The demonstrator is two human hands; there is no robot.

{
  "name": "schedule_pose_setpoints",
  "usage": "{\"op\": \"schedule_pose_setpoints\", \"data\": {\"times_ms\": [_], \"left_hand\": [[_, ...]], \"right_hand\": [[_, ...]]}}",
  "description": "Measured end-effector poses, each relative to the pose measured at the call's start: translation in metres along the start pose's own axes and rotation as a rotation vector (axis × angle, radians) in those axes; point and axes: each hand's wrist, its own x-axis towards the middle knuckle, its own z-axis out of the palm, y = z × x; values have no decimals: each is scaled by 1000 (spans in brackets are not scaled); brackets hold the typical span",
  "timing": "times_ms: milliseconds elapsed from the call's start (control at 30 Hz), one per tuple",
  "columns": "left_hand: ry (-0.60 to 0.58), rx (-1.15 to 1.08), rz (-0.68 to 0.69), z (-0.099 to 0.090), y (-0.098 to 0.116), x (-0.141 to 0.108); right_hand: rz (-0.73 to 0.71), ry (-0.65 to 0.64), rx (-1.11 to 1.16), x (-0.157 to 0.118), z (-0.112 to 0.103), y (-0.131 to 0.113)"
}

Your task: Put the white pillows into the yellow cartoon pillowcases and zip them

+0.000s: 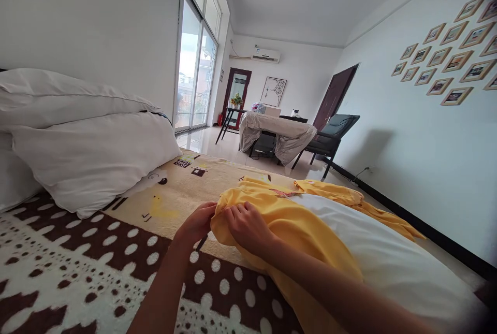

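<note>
Pinching yellow fabric [301,225] with the fingers of left hand [200,223] and right hand [248,228] near the far edge of patterned blanket [182,186], probably to keep folds gathered

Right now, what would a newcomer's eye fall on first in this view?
Probably the bright yellow cloth at lower centre, held in the left hand and right hand above the patterned blanket. Next, the white pillows piled at left, then the picture frames clustered high on the right wall.
</note>
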Motion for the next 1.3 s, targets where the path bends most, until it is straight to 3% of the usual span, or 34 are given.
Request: {"op": "schedule_pose_setpoints", "data": {"times_ms": [267,400,567,667,833,967,1100,1233,1300], "left_hand": [[29,-97,6,-1,4,0],[90,-148,46,-8,2,3],[84,-171,42,-8,5,0],[79,-166,33,-5,8,-3],[93,-150,26,-5,9,-4],[94,-156,21,-6,8,-2],[94,-173,35,-6,5,2],[139,-160,132,-15,7,1],[101,-102,140,-23,11,-7]], "right_hand": [[55,-161,254,-6,-3,-5],[174,-232,451,-6,-9,1],[361,-54,582,16,-12,37],[275,-38,717,34,-1,58],[145,-305,887,47,23,65],[130,-374,885,49,33,67],[120,-345,878,50,32,71],[205,-250,886,47,31,74],[263,-211,877,46,32,75]]}}
